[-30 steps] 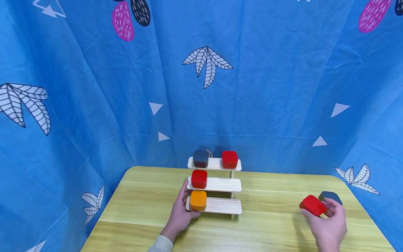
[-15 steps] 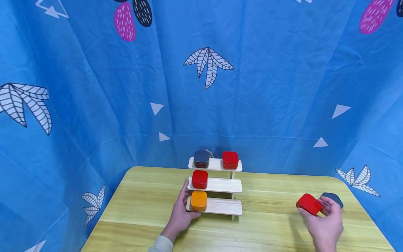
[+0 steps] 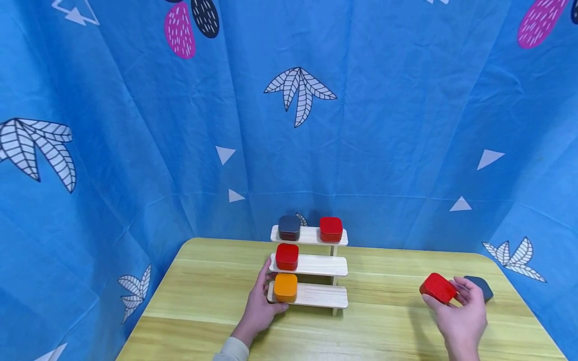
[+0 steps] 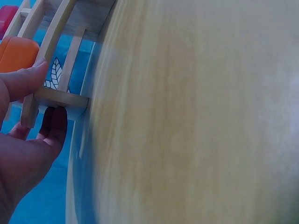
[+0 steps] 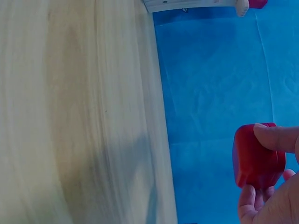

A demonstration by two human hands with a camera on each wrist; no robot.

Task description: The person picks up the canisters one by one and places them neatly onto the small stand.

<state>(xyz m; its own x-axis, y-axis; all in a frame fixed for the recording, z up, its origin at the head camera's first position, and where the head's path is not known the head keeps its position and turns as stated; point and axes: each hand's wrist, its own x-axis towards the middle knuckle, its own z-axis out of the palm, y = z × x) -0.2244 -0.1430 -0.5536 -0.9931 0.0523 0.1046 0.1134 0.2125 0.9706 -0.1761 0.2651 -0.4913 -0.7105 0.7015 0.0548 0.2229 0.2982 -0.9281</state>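
My right hand (image 3: pixel 464 317) holds a small red square box (image 3: pixel 438 288) by its sides, tilted and raised over the right part of the table. In the right wrist view, thumb and fingertips pinch that red box (image 5: pixel 254 158) from opposite sides. My left hand (image 3: pixel 258 310) grips the left end of a three-tier wooden display stand (image 3: pixel 320 295); in the left wrist view its thumb lies near the orange box (image 4: pixel 17 55) and its fingers curl under the wood. The orange box sits at the left of the lowest tier, a red box (image 3: pixel 287 256) above it.
On the top tier a dark blue box (image 3: pixel 289 228) stands left and another red box (image 3: pixel 331 229) right. A second dark blue box (image 3: pixel 481 288) lies on the wooden table (image 3: pixel 384 326) behind my right hand. A blue patterned curtain (image 3: pixel 384 125) hangs behind.
My right hand has moved slightly left with the red box, away from the dark blue box on the table. The left hand stays on the stand.
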